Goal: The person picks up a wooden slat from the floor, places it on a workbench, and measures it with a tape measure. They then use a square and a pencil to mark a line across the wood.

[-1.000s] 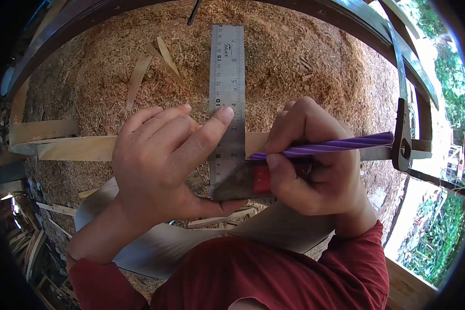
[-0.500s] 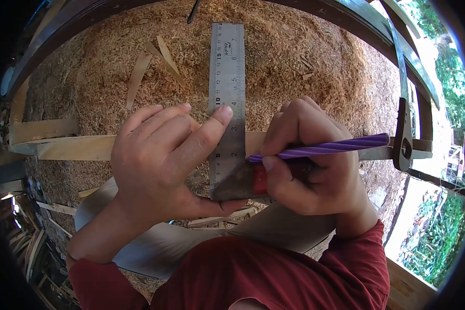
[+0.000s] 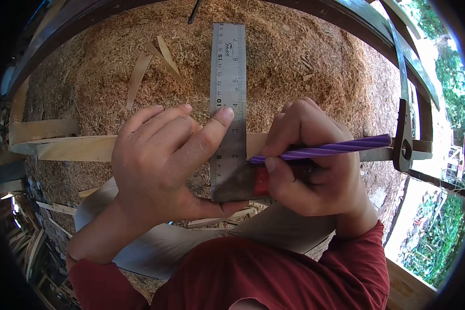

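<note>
A combination square lies across a pale wooden strip (image 3: 77, 148), its steel ruler blade (image 3: 228, 67) pointing away from me. My left hand (image 3: 157, 160) is closed on the square: the index finger presses on the blade and the thumb lies along the near edge of its metal head (image 3: 235, 188). A red part (image 3: 261, 182) shows on the head beside my right hand. My right hand (image 3: 315, 175) pinches a purple striped pencil (image 3: 341, 147), its tip close to the blade's right edge over the strip. The fingers hide part of the strip.
Wood shavings (image 3: 98, 77) cover the ground, with thin offcuts (image 3: 137, 80) on top. A dark curved beam (image 3: 346, 23) arches across the far side. A metal tool with a dark, holed handle (image 3: 402, 134) stands at right. Wood scraps (image 3: 31, 248) lie at lower left.
The square, pencil and both hands have shifted very slightly to the right. Both grips look the same.
</note>
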Motion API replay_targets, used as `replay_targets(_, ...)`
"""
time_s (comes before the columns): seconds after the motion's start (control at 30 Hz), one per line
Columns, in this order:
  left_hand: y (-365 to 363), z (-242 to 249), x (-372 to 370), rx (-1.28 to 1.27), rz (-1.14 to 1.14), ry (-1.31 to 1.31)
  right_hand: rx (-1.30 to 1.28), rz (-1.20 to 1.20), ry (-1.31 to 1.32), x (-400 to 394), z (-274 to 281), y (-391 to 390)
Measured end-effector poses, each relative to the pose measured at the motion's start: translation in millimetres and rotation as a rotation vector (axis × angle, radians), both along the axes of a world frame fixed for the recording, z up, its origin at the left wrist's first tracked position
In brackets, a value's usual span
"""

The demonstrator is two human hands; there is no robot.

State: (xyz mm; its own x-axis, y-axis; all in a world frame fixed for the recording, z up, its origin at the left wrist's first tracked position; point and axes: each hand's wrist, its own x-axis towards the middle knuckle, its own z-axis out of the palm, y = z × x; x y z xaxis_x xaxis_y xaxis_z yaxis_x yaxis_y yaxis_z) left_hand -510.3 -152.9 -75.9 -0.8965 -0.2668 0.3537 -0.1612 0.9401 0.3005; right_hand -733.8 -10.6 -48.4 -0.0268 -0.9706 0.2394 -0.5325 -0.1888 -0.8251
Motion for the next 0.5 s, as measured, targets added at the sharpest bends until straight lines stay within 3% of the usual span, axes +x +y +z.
replay_targets(0.1, -0.3, 0.8, -0.1, 0.011, -0.008, -0.003, 0.012, 0.032, 0.120, -2.7, 5.6, -2.1)
replay_targets(0.5, 0.3, 0.6, 0.1, 0.000, -0.002, -0.010, -0.042, 0.025, 0.094, -2.0, 1.1, -4.0)
